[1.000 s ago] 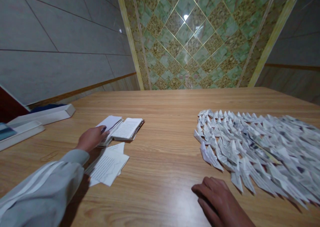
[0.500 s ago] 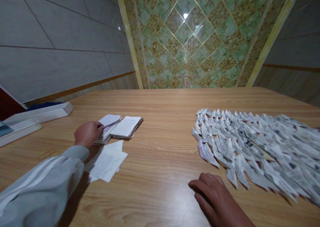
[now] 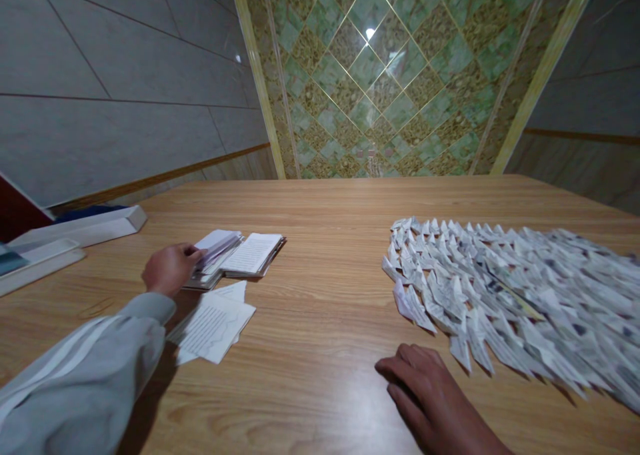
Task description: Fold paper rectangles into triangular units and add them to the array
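My left hand (image 3: 169, 269) is at the left stack of small paper sheets (image 3: 219, 241), its fingers closed on the edge of a sheet. That sheet has a lilac tint and bends upward at the held side. Against this stack lies a second pile of printed sheets (image 3: 254, 253). Nearer to me, several loose printed sheets (image 3: 217, 326) overlap beside my left sleeve. My right hand (image 3: 425, 395) rests on the table with its fingers slightly bent and thumb apart, holding nothing. Rows of folded paper pieces (image 3: 480, 288) with pointed tips spread out to its right.
White open boxes or trays (image 3: 100, 225) stand at the table's left edge, with something dark blue behind them. The wooden table (image 3: 320, 215) reaches to a green and gold tiled surface (image 3: 370, 95). Grey panelled walls (image 3: 125, 61) flank it.
My left hand has drawn slightly left, and the lilac-tinted sheet under its fingers now bends up more. My right hand stays almost where it was.
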Tool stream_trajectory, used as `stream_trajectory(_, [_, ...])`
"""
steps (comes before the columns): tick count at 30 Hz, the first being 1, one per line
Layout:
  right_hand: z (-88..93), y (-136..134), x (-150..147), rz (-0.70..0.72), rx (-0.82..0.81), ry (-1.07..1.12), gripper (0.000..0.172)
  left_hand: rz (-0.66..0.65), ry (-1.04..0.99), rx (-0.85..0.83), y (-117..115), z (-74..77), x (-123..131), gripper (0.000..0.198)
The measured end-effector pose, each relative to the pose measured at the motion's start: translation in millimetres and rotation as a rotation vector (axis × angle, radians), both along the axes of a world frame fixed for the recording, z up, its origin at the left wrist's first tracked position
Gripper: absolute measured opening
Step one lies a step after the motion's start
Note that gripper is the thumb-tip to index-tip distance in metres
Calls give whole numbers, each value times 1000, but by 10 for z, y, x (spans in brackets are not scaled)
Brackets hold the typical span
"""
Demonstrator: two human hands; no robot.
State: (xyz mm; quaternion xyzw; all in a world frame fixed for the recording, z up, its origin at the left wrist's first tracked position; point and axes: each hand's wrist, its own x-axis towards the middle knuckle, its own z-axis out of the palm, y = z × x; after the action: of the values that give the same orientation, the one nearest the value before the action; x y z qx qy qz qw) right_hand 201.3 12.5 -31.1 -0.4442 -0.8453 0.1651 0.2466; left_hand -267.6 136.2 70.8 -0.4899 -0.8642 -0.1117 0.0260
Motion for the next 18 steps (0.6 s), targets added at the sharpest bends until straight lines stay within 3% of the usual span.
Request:
stream_trajectory(5, [36,-15,-9,-10,-10,8,28,-21,-84,171,-46,14,34,34])
stream_trajectory(9, [39,-12,-18,-8,-30,0,24,-90,-197,351,-117,11,215,34])
stream_trajectory(12, [3,4,-20,-14,-4,71,23,-221,-361,497,-187,-39,483,26])
stream_trajectory(14, [-14,19,-21,-39,18,149,26,-336,-523,557,-260,-80,726,31])
stream_trajectory(18, [56,44,-23,-74,-88,309,29,-558,-845,521,-504,-143,1295,42])
